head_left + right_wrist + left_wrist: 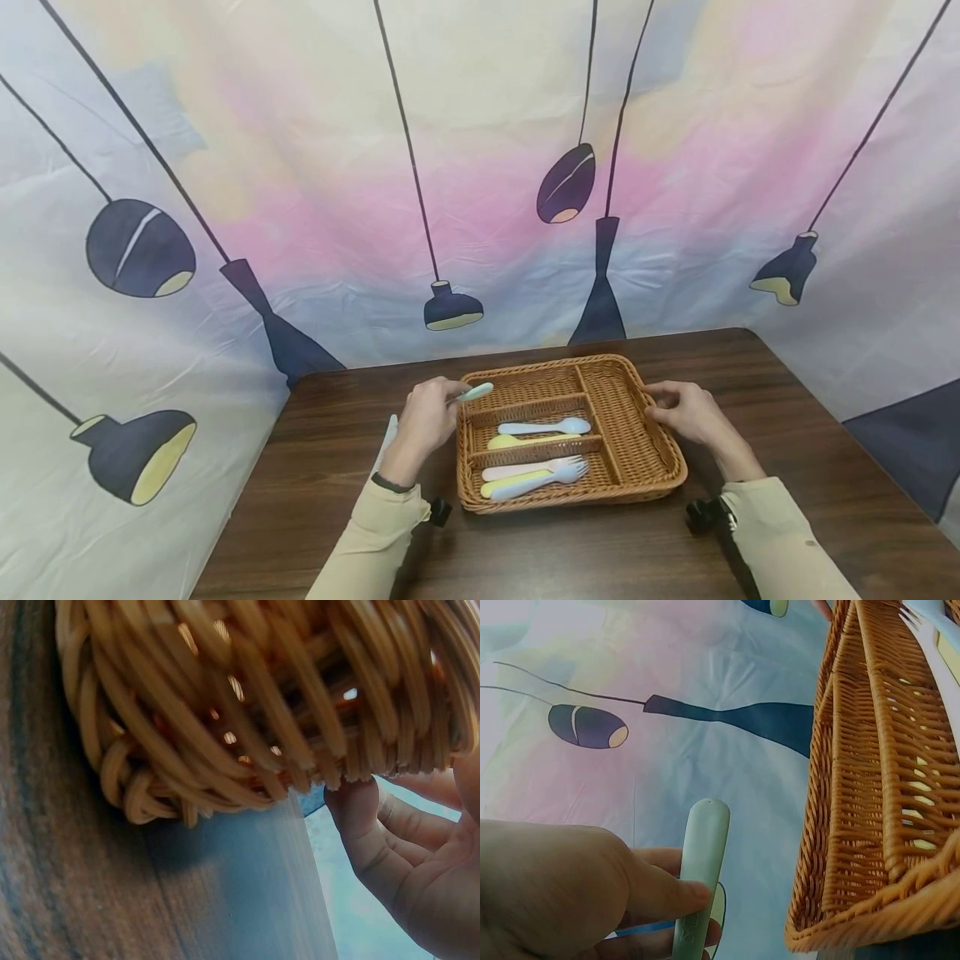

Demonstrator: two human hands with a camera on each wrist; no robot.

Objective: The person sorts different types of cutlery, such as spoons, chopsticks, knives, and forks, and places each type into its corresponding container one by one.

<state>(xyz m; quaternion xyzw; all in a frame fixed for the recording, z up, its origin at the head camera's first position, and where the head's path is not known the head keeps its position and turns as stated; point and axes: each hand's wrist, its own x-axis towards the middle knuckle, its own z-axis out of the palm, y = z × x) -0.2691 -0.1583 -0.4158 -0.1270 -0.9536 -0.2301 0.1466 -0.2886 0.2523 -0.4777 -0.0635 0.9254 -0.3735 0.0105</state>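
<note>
My left hand (pixel 427 425) pinches a mint-green utensil (pixel 476 392) over the left rim of a wicker cutlery basket (pixel 637 450). In the left wrist view its rounded handle (pixel 706 847) shows between thumb and fingers; the working end is hidden. My right hand (pixel 690 408) grips the basket's right rim, thumb against the wicker in the right wrist view. A blue spoon (pixel 576 426) and a yellow utensil (pixel 506 442) lie in the middle left compartment. The front left compartment holds a blue fork (pixel 570 472), a pink fork (pixel 517 471) and a yellow handle (pixel 517 481).
Beside my left wrist, a pale blue slender piece (pixel 387 437) is partly covered by the arm. The basket stands on a dark wooden table (pixel 570 550). A cloth with printed lamps (pixel 453 308) hangs behind the table's far edge.
</note>
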